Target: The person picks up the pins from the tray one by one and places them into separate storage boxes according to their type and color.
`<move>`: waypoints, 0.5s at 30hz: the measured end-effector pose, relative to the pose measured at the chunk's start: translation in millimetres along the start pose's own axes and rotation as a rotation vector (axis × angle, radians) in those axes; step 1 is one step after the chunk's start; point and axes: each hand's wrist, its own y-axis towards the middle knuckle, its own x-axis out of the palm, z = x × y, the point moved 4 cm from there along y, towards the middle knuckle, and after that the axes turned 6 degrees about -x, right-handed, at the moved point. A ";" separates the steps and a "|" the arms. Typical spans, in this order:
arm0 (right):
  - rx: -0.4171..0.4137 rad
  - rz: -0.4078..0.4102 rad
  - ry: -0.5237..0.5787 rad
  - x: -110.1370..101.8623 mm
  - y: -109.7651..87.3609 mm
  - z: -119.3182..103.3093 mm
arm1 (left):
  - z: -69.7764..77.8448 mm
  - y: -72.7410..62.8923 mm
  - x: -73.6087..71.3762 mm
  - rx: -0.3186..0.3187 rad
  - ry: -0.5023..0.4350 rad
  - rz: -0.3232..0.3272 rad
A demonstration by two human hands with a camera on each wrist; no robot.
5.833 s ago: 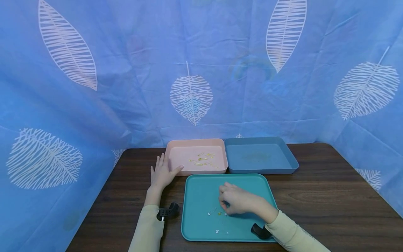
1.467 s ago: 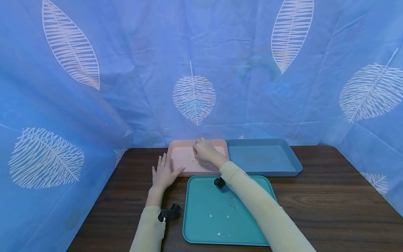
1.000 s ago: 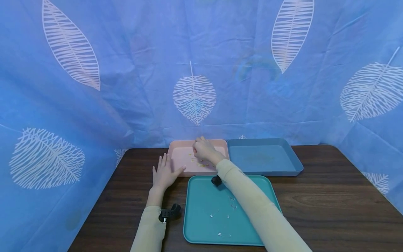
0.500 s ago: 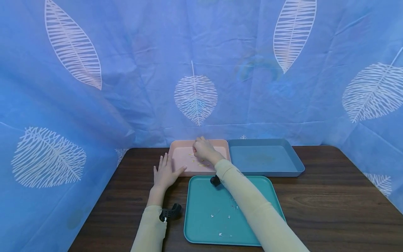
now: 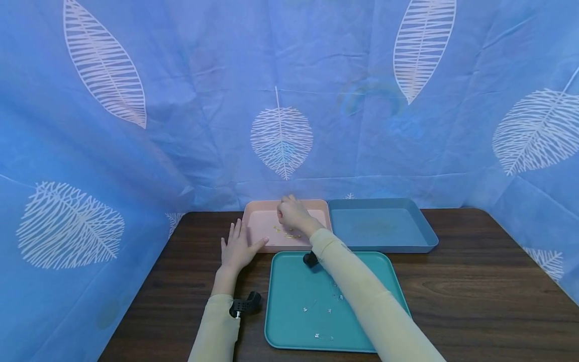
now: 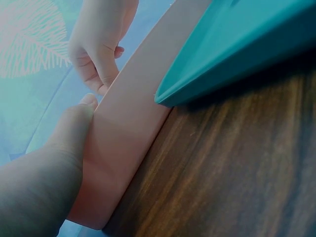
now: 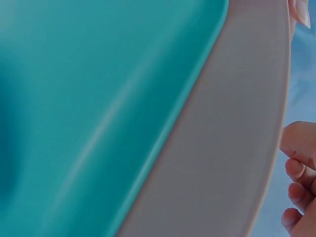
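Note:
My right hand (image 5: 295,216) is over the pink tray (image 5: 258,234), its fingers curled and pointing down. In the left wrist view the right hand's fingertips (image 6: 101,90) dip behind the tray's wall, so I cannot tell whether they pinch anything. Several small gold pins (image 5: 289,235) lie in the tray just below the right hand. My left hand (image 5: 237,251) rests at the tray's left front corner, fingers spread and straight along the left side. In the left wrist view its thumb (image 6: 79,121) lies against the front wall's rim.
A teal tray (image 5: 289,281) lies in front, under my right forearm, with several small silvery pins (image 5: 317,336) scattered on it. The blue tray (image 5: 380,226) stands right of the pink one. A leaf-printed blue cloth hangs behind the dark wooden table (image 5: 470,281).
Since the oldest frame my right hand has moved from the teal tray up to the pink one, and the gold pin no longer shows on the teal tray. Lately both hands hardly move.

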 end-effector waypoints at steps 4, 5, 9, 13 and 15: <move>-0.011 0.016 0.026 -3.7 -3.7 2.7 | 0.1 0.0 -0.5 0.003 -0.005 0.002; -0.015 0.019 0.031 -4.5 -4.7 3.7 | 0.0 -0.1 -0.7 0.003 -0.006 0.002; -0.034 0.035 0.032 -6.8 -8.1 8.7 | -0.1 0.1 -0.3 0.006 -0.006 0.007; -0.061 0.062 0.036 -12.6 -13.5 10.9 | 0.1 0.1 0.4 0.003 -0.004 0.011; -0.076 0.074 0.044 -17.0 -17.5 10.6 | 0.4 -0.3 0.3 0.001 -0.006 0.011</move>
